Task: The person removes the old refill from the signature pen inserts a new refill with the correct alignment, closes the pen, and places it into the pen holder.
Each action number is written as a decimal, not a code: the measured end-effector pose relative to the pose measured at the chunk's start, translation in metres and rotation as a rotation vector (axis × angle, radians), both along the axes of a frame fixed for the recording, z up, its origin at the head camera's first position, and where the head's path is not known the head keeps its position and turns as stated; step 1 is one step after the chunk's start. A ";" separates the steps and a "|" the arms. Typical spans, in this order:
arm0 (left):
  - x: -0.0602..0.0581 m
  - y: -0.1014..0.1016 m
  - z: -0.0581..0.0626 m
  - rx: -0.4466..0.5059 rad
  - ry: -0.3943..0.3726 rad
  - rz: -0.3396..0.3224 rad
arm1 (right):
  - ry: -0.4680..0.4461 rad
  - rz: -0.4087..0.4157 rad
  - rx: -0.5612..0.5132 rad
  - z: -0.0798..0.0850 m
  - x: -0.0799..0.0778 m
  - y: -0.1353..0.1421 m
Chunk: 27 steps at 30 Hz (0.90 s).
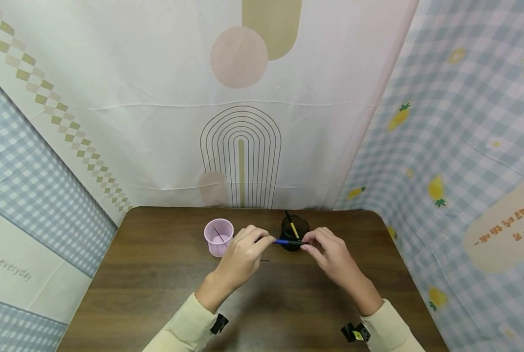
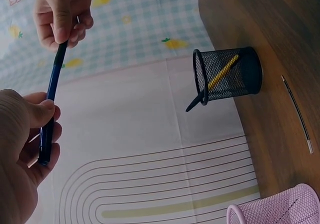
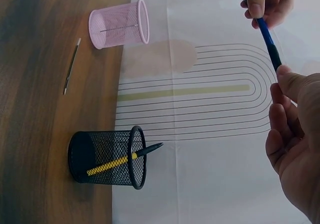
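A blue pen with a black grip section is held up between my two hands, above the table. My left hand grips its blue barrel, thumb on one side and curled fingers on the other. At the black end, my right hand pinches the tip between thumb and fingers. Behind the pen stands a black mesh pen cup with a yellow and black pen leaning in it. To the left is a pink mesh cup holding a thin refill. Another thin refill lies on the table between the cups.
The brown wooden table ends at a white patterned cloth behind both cups. A blue checked cloth hangs along the right side. Small black cameras are strapped at both cuffs.
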<state>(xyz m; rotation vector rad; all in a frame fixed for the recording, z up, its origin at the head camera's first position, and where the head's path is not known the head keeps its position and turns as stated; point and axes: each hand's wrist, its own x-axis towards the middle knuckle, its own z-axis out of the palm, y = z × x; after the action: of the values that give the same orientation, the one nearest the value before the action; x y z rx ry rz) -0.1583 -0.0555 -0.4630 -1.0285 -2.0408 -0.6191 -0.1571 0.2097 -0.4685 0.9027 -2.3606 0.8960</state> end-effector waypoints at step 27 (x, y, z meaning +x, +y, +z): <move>-0.001 0.003 -0.006 0.046 -0.037 0.009 | 0.035 0.016 0.054 0.006 -0.002 -0.010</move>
<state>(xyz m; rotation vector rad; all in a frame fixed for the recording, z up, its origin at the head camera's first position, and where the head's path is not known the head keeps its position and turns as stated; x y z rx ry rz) -0.1593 -0.0524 -0.4690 -0.9871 -2.0524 -0.6813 -0.1592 0.1993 -0.4627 0.9524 -2.3613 0.8196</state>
